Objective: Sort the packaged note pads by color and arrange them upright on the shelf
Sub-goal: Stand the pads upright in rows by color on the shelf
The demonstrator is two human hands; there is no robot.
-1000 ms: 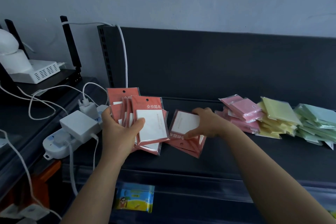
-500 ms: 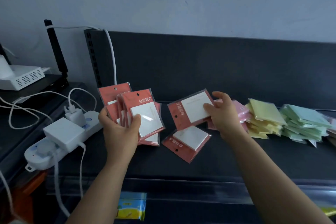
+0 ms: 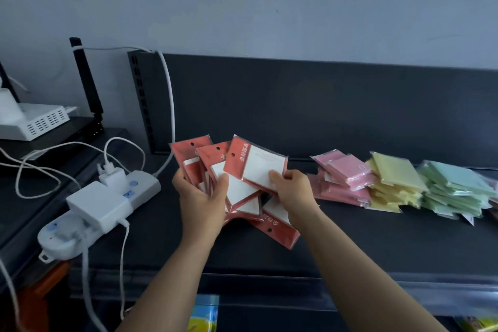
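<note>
The person stands before a dark shelf, and a white power strip lies at its left end with a square white adapter plugged in it. Just to the right of the power strip the left hand grips a bundle of red packs. The fingers are curled behind the bundle and the thumb presses on the front, and the packs stand nearly upright and spread like a fan, above the shelf board.

A little further right of the power strip the right hand pinches one more red pack by its lower right corner, with the thumb on the white face. This pack is tilted and it overlaps the front of the bundle. Whether it touches the bundle one cannot tell. Under the right hand another red pack lies flat on the shelf, with its hang hole toward the front edge.

Far to the right of the power strip three loose piles lie flat in a row, each leaning on the next — first the pink pile, then the yellow pile, then the green pile near the picture's edge.

A white cable goes up from the power strip along the shelf's dark back panel. To the left of the power strip, on a lower dark surface, stands a white device with vent slots.
</note>
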